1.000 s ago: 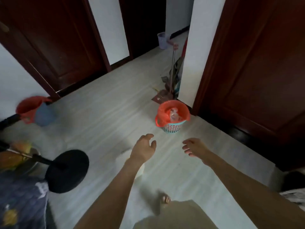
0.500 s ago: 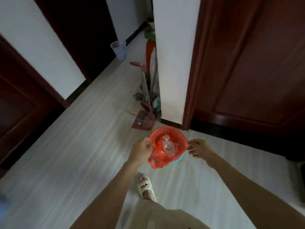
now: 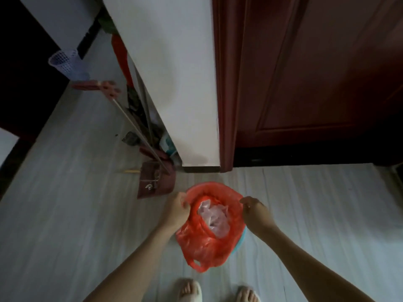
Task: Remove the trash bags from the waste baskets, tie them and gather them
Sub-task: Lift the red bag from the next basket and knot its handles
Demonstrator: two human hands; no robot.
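Left hand point(image 3: 177, 211), right hand point(image 3: 255, 211) pinch red trash bag point(image 3: 202, 240) rim over basket point(image 3: 241, 238).

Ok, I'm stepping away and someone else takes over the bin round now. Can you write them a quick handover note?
Left hand: pinching the red trash bag at its left rim.
Right hand: gripping the bag's right rim.
The bag is in its waste basket on the floor, by the wall corner, with pale trash inside.
A lilac basket stands farther down the hall.
Done: both rims gripped.
Left: lift the bag out, tie it, check the lilac basket, gather the bags.
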